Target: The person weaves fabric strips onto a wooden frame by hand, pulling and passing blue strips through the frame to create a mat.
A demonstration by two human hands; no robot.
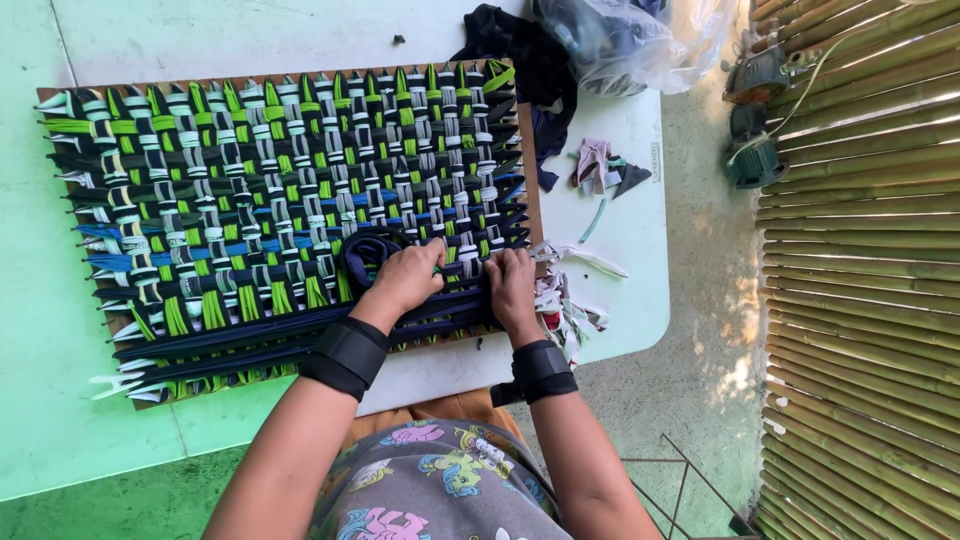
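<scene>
**Two hands press into a half-woven mat on a peg frame**

A wooden frame (529, 150) fills the left and centre of the picture, lying on a white table (620, 230). Stretched across it is a woven mat (280, 190) of green, black, white and blue cloth strips. The weave is dense in the upper part; along the lower edge, long dark blue strips (250, 335) run sideways, not yet crossed.

Both hands rest at the lower centre of the frame, close together. The left hand (408, 280) is curled, its fingers bent down into the weave beside a bunched loop of dark blue strip (368, 250); it appears to pinch this strip, though the grip itself is hidden under the knuckles. The right hand (512, 285) is also bent, fingertips pushed down into the strips at the frame's right side; whether it grasps anything cannot be told. Each wrist wears a black band (345, 355).

Loose white and pink scraps (565, 300) lie just right of the right hand. Higher up sit a dark cloth (530, 60) and a clear plastic bag (630, 40). A bamboo fence (860, 270) fills the right edge.
</scene>
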